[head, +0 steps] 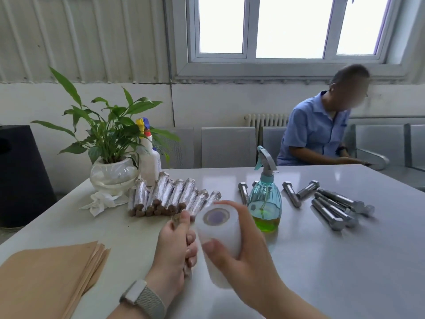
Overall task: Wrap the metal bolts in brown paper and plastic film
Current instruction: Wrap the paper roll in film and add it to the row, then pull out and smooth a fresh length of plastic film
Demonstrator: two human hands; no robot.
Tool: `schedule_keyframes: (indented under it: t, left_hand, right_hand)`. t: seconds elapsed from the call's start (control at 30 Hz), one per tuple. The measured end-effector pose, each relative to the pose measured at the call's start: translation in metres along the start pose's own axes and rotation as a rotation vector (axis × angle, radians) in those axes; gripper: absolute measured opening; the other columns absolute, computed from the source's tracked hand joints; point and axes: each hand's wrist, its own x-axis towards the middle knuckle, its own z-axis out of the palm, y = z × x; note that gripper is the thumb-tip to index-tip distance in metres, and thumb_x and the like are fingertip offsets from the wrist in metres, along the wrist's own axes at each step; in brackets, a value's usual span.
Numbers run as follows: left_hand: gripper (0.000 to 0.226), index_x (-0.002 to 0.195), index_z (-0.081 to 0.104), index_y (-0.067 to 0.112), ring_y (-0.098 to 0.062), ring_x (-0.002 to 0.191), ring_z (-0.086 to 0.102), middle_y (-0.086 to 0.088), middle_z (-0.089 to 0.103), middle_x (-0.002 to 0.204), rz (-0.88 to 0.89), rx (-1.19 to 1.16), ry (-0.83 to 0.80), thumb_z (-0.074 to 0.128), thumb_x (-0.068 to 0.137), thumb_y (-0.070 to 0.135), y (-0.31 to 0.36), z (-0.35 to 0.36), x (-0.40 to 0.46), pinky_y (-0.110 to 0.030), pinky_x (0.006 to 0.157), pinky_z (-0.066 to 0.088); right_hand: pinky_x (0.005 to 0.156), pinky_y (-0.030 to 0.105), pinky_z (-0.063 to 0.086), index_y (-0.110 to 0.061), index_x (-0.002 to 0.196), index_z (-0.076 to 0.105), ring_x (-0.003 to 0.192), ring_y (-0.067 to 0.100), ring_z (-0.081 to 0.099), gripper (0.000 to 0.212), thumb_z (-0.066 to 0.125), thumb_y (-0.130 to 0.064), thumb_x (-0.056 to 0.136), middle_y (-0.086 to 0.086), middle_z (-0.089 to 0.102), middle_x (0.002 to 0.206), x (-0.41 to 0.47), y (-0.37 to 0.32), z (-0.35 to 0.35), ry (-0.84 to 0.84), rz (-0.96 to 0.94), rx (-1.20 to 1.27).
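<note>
Entry, as I saw it from my station, head view.

Left hand [171, 247]: grip closed around a paper-wrapped bolt [177, 219], brown end showing above the thumb; a watch [143, 298] with a grey band sat on the wrist.

Right hand [239, 246]: grip curled round a film roll [218, 236], white, its core end facing the camera, held just beside the wrapped bolt over the near middle of the desk [345, 261].

Wrapped bolts [167, 198]: a pile, brown paper under shiny film, lying behind the hands toward the plant.

Bare bolts [333, 209]: a loose group of hex-headed metal bolts on the right of the desk, more of them beside and behind the spray bottle.

Paper stack [50, 275]: brown sheets at the near left corner of the desk.

Spray bottle [265, 203]: clear blue-green, grey trigger, green liquid low inside, standing just right of the roll.

White bottle [149, 157]: yellow-and-blue nozzle, red collar; I could read no label on it.

Plant [108, 132]: green leaves in a glass bowl, crumpled tissue [101, 201] at its foot.

A person [322, 132] in a blue shirt sat beyond the far edge. No writing or brand was legible anywhere.
</note>
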Motion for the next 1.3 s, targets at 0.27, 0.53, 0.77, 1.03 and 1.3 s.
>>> schedule_keyframes:
  t: [0.27, 0.53, 0.77, 1.03, 1.3]
  left_hand:
    - [0.026, 0.100, 0.048, 0.019, -0.016, 0.046, 0.035, -0.007, 0.042, 0.071, -0.063, 0.270, 0.022, 0.033, 0.105, 0.040, 0.044, 0.012, 0.027, -0.020, 0.044, 0.033]
    - [0.032, 0.125, 0.052, 0.018, -0.034, 0.104, 0.059, -0.012, 0.064, 0.114, 0.453, 1.336, 0.052, 0.053, 0.095, 0.027, 0.055, 0.045, 0.091, -0.035, 0.081, 0.048]
    - [0.031, 0.130, 0.047, 0.030, -0.025, 0.113, 0.055, -0.006, 0.053, 0.123, 0.545, 1.883, 0.146, 0.040, 0.100, 0.029, 0.011, 0.052, 0.120, -0.030, 0.071, 0.043]
    - [0.044, 0.143, 0.037, 0.034, -0.027, 0.118, 0.047, -0.008, 0.044, 0.127, 0.619, 1.870, 0.065, 0.034, 0.100, 0.043, 0.007, 0.044, 0.121, -0.037, 0.090, 0.041]
    - [0.054, 0.146, 0.035, 0.029, -0.024, 0.117, 0.052, -0.005, 0.049, 0.126, 0.671, 1.746, 0.026, 0.042, 0.095, 0.046, 0.020, 0.030, 0.095, -0.035, 0.092, 0.042]
  right_hand:
    - [0.070, 0.025, 0.052, -0.047, 0.104, 0.042, 0.084, -0.002, 0.061, 0.058, 0.061, -0.071, 0.055, -0.018, 0.062, 0.097, 0.017, 0.055, -0.041, 0.060, 0.461, -0.235]
    - [0.072, 0.024, 0.050, -0.055, 0.104, 0.035, 0.084, -0.010, 0.058, 0.057, 0.065, -0.065, 0.056, -0.023, 0.060, 0.091, 0.017, 0.064, -0.044, 0.041, 0.459, -0.325]
    - [0.067, 0.020, 0.049, -0.050, 0.097, 0.038, 0.081, -0.005, 0.061, 0.054, 0.071, -0.061, 0.056, -0.033, 0.057, 0.097, 0.021, 0.065, -0.052, -0.016, 0.435, -0.292]
    - [0.069, 0.031, 0.054, -0.041, 0.095, 0.048, 0.075, 0.006, 0.062, 0.063, 0.087, -0.054, 0.048, -0.012, 0.063, 0.093, 0.033, 0.063, -0.078, -0.263, 0.498, -0.203]
    - [0.073, 0.023, 0.053, -0.041, 0.095, 0.050, 0.078, 0.001, 0.061, 0.061, 0.086, -0.057, 0.049, -0.016, 0.064, 0.093, 0.032, 0.060, -0.080, -0.273, 0.456, -0.214]
